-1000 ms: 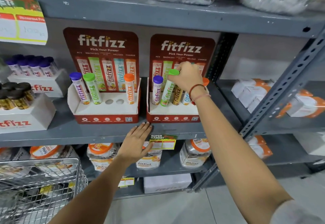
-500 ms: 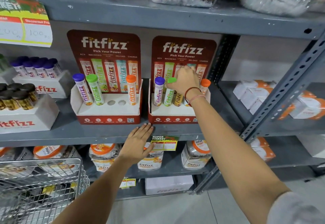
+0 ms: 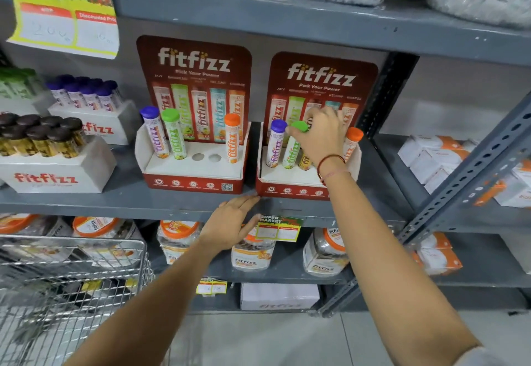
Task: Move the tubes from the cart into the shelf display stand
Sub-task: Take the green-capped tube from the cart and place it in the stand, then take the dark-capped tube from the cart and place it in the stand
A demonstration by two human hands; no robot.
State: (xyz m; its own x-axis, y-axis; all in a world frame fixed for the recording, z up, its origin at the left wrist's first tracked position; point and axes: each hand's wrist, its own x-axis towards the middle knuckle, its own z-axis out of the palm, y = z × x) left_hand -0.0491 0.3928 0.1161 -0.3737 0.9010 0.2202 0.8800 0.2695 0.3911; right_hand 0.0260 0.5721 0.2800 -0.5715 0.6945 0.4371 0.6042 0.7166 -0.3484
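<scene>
The green-capped tube (image 3: 293, 147) stands tilted in the right display stand (image 3: 290, 186) at the frame's centre, between a purple-capped tube (image 3: 275, 147) and a yellow one. The right hand (image 3: 320, 135) holds its grip on the green cap. The left hand (image 3: 232, 222), fingers spread flat, rests against the shelf edge (image 3: 115, 204) below. The wire cart (image 3: 71, 279) sits lower left.

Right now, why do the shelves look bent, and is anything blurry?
Head view: the wide-angle lens bows the grey shelf and upright; the cart at lower left is smeared; the price tag writing is unreadable; the left display stand stays fairly crisp.
</scene>
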